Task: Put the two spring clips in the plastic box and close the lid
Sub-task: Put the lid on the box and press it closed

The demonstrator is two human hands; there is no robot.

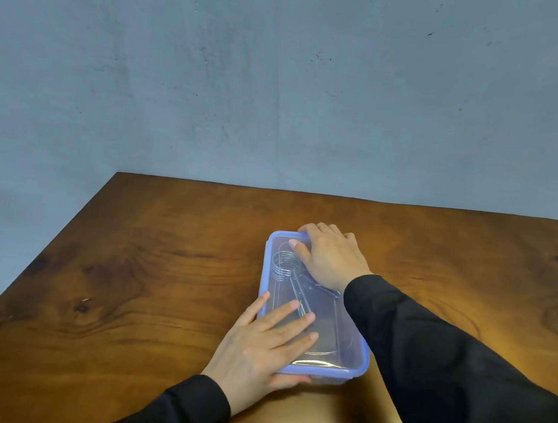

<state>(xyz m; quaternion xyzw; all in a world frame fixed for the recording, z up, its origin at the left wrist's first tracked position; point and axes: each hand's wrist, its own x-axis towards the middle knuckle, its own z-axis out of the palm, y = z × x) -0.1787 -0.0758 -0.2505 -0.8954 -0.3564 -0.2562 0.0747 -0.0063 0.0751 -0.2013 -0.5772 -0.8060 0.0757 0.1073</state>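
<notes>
On the wooden tabletop (148, 266) sits the plastic box (346, 378) with its lid (335, 320) on. The left hand (267, 344) lies spread flat on the near lid corner, the right hand (330, 254) flat over the far end. A spring clip (287, 267) shows inside, between the hands.

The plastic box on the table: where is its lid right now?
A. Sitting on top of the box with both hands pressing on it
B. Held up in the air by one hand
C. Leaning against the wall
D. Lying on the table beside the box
A: the clear lid with its blue rim covers the plastic box, with the left hand and right hand flat on it.
</notes>
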